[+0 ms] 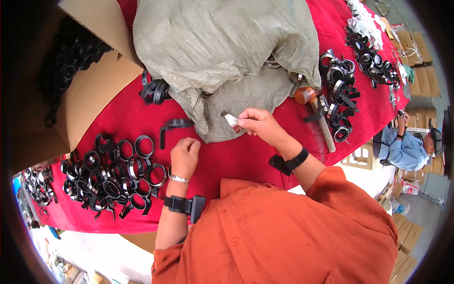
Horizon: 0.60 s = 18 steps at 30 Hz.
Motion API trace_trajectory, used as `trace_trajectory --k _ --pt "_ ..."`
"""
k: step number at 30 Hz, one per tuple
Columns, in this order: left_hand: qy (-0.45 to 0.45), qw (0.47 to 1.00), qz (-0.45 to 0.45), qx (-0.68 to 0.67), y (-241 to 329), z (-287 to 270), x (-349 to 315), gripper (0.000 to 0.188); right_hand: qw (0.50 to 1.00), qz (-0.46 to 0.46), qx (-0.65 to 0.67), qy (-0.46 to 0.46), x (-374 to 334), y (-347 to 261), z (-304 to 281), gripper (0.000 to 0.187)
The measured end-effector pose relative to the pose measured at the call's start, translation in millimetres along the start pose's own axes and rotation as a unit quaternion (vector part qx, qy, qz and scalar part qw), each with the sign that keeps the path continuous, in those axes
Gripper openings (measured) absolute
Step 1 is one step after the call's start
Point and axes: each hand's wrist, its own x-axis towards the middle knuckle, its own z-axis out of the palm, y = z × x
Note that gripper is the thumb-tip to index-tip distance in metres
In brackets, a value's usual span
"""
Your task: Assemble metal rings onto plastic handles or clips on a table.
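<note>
My right hand pinches a small shiny metal strip with a dark end, held above the front of a grey woven sack. My left hand is closed, its fingers curled together; whether anything is inside is hidden. Just beyond it lies a black ring with a handle, apart from the fingers. To its left is a heap of black rings with handles, some with shiny metal inner bands. A mallet with an amber head and pale handle lies right of my right hand.
A red cloth covers the table. At far left an open cardboard box holds black parts. More black rings lie on the right, beyond them small black and white parts. A person in a blue shirt works at far right near stacked cartons.
</note>
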Motion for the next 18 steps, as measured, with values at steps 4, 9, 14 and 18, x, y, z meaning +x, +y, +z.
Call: trace_trajectory --k 4,9,14,18 --pt "-0.115 0.938 -0.133 -0.298 42 -3 -24 0.021 0.930 0.082 0.346 -0.089 -17 -4 8 0.010" --pt "-0.153 0.826 -0.136 -0.526 58 -13 -37 0.024 0.851 0.120 0.476 -0.187 -24 4 30 0.007" --pt "-0.162 0.866 -0.183 -0.436 58 -15 -48 0.027 0.914 0.100 0.341 -0.195 -35 -10 42 0.011" --pt "-0.162 0.891 -0.167 -0.389 64 -24 -56 0.032 0.971 0.023 0.096 -0.218 -38 -32 41 0.016"
